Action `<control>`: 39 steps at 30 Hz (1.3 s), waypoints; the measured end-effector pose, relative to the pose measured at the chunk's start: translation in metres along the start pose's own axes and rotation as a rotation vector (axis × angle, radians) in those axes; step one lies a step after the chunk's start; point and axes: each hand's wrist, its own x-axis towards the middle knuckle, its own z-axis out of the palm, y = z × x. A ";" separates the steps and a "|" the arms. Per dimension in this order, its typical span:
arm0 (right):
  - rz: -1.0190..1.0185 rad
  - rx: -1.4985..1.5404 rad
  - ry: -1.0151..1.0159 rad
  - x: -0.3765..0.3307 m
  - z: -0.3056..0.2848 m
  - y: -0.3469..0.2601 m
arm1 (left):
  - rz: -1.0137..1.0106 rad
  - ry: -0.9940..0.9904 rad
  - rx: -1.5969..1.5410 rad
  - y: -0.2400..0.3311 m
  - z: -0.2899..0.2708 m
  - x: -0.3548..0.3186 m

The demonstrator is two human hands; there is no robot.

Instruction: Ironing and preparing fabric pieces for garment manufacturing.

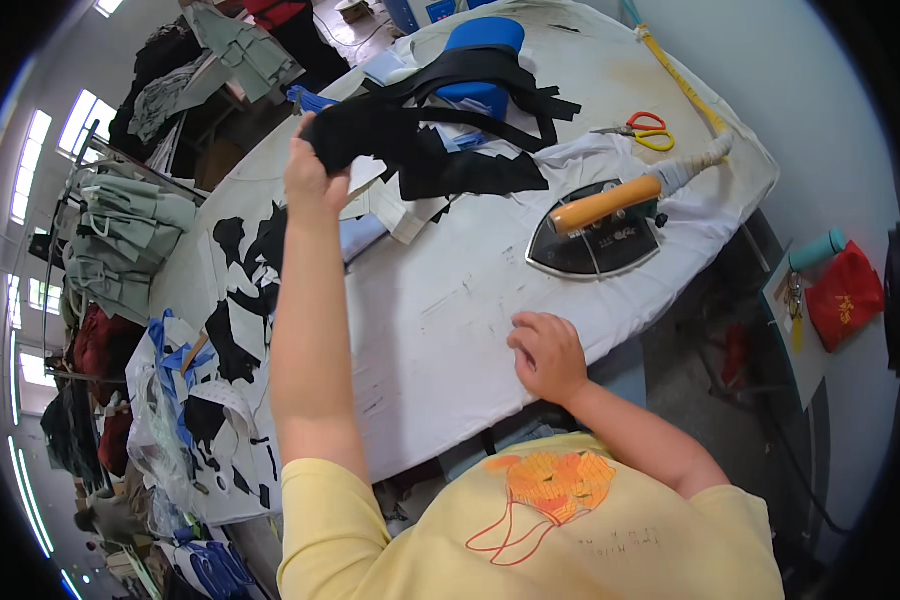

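Note:
My left hand [317, 172] reaches far over the white-covered table [440, 330], its fingers pinched on the end of a black fabric piece [370, 142]. That piece stretches to the right over other black cut pieces [475, 175], so where one ends and another begins I cannot tell. Near the front edge of the table, my right hand [550, 357] rests with its fingers loosely curled in and nothing visible in them. Beyond it, an iron [600, 245] with an orange-brown handle sits flat on the cloth.
Red-and-yellow-handled scissors [650, 131] lie behind the iron, whose yellow-wrapped hose [685, 85] runs to the far right. A blue rounded form [485, 38] stands at the back. Black and white scraps [235, 340] cover the left side. Grey-green garments [125, 235] hang farther left.

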 end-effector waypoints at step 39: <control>0.578 0.801 -0.448 0.190 -0.021 -0.007 | 0.231 0.637 0.064 0.187 -0.134 -0.138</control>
